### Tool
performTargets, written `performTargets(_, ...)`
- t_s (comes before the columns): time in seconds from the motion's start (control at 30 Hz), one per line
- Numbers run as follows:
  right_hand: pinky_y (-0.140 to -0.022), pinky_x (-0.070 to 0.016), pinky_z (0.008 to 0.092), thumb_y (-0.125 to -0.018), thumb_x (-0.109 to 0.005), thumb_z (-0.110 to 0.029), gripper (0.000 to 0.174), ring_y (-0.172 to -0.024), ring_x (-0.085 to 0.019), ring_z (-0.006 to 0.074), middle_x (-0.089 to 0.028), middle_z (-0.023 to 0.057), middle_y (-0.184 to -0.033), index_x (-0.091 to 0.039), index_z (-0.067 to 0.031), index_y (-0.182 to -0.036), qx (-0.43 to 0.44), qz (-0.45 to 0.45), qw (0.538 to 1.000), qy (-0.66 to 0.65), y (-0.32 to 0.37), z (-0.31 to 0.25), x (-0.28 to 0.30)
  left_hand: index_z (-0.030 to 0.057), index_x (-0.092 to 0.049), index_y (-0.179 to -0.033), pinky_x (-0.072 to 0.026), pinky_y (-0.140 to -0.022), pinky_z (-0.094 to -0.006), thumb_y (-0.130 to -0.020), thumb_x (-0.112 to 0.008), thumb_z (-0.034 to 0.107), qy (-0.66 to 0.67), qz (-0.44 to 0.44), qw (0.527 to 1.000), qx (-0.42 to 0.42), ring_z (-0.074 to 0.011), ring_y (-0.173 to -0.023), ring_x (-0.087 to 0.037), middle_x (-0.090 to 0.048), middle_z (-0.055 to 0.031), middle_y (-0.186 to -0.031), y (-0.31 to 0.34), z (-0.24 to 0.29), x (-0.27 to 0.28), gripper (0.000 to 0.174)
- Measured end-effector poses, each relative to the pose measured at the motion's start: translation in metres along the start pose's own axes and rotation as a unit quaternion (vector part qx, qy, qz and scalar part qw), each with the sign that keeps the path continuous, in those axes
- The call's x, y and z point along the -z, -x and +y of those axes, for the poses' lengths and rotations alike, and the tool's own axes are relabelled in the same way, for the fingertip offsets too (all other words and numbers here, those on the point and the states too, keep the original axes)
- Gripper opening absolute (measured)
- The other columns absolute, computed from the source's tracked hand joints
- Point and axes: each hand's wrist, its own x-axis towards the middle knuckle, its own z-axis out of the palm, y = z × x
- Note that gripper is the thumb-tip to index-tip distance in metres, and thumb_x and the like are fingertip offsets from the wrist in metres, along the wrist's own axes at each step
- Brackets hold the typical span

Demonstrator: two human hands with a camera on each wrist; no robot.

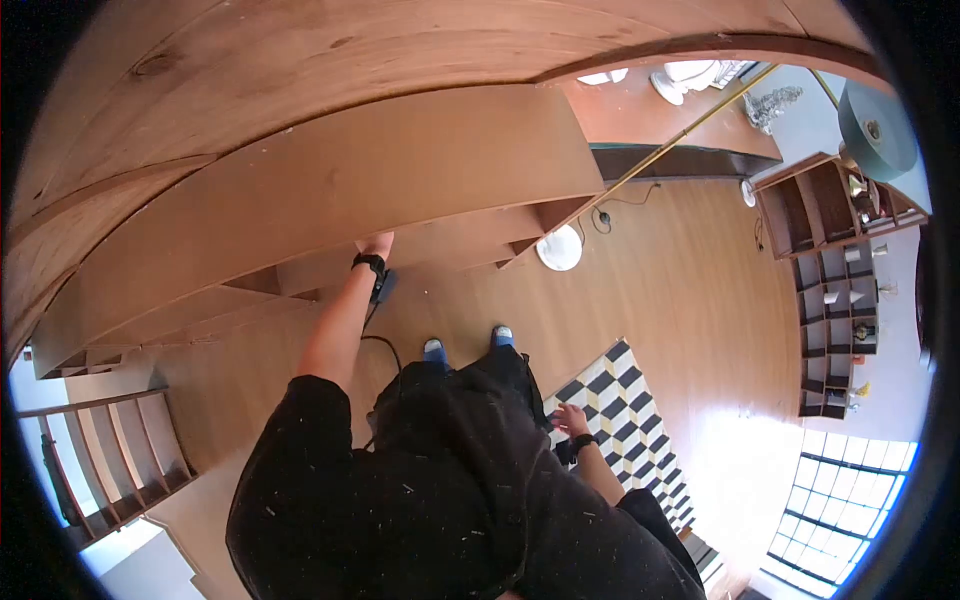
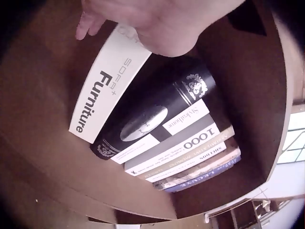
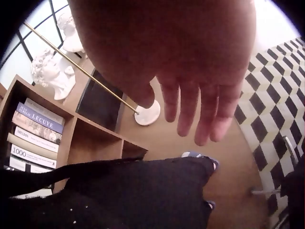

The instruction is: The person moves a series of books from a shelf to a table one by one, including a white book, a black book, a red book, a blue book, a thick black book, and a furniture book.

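In the left wrist view, my left hand grips the upper end of a thick white book with "Furniture" on its spine. Its fingers lie on one side of the spine and the thumb side on the other. The book leans at the end of a row, beside a black book with silver ornament. In the head view, that same hand reaches into the wooden shelf, partly hidden by its top. My right hand hangs by my side, fingers loosely extended and holding nothing.
Several more books stand in the shelf compartment. A brass lamp pole rises from a round white base near the shelf's end. White busts stand behind it. A black-and-white patterned rug lies on the wooden floor.
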Motion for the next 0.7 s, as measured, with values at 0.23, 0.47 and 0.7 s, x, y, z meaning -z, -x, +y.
performTargets(0.23,-0.057,-0.0493,0.0319,-0.088,-0.046,-0.033,0.033,-0.069,-0.059,0.0198,-0.059,0.0062,-0.089,-0.051,-0.0085,-0.108,-0.008,-0.006,1.0,-0.017,0.025,0.023,-0.011,0.007,-0.052,-0.116,-0.0374,-0.09,-0.0442,-0.085,-0.042,0.043,0.058,-0.129,0.986,0.09,-0.0307,-0.11,-0.048,-0.052,-0.013,-0.121,-0.004,-0.028,-0.018,0.048)
performTargets(0.47,-0.054,-0.0505,0.0351,-0.089,-0.045,-0.034,0.032,-0.066,-0.06,0.0227,-0.059,0.0079,-0.091,-0.05,-0.0081,-0.107,-0.073,0.007,0.997,-0.035,0.0,0.056,-0.001,0.0069,-0.052,-0.118,-0.043,-0.081,-0.0476,-0.084,-0.052,0.035,0.052,-0.045,0.996,0.058,-0.0287,-0.103,-0.054,-0.055,-0.0088,-0.118,0.009,-0.022,0.036,0.045)
performTargets(0.7,-0.043,-0.0477,0.0302,-0.085,-0.051,-0.031,0.031,-0.056,-0.059,0.02,-0.059,0.0099,-0.085,-0.052,-0.0053,-0.103,0.012,-0.013,1.0,0.008,-0.017,0.009,-0.022,0.0061,-0.046,-0.094,-0.0481,-0.063,-0.032,-0.065,-0.075,0.021,0.139,-0.088,0.975,0.147,-0.0172,-0.072,-0.058,-0.056,-0.0085,-0.08,0.092,-0.014,0.165,0.043)
